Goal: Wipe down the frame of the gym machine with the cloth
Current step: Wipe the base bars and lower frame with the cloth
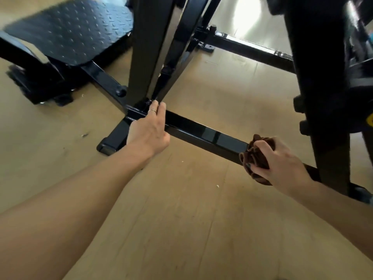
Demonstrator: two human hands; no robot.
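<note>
A black gym machine frame stands on the wooden floor, and its glossy low crossbar (203, 136) runs from centre to lower right. My right hand (280, 162) grips a bunched brown cloth (255, 156) and presses it against the crossbar close to the right upright (319, 98). My left hand (149, 130) rests with straight fingers on the crossbar's left end, at the joint where the central uprights (147, 57) meet the base. A ring shows on one finger.
A black textured foot plate (72, 31) sits at the upper left on its own bar. A rear floor bar (248, 47) crosses the back. Weight plates (363, 93) hang at the right edge. Small bits of debris lie on the wooden floor (181, 219).
</note>
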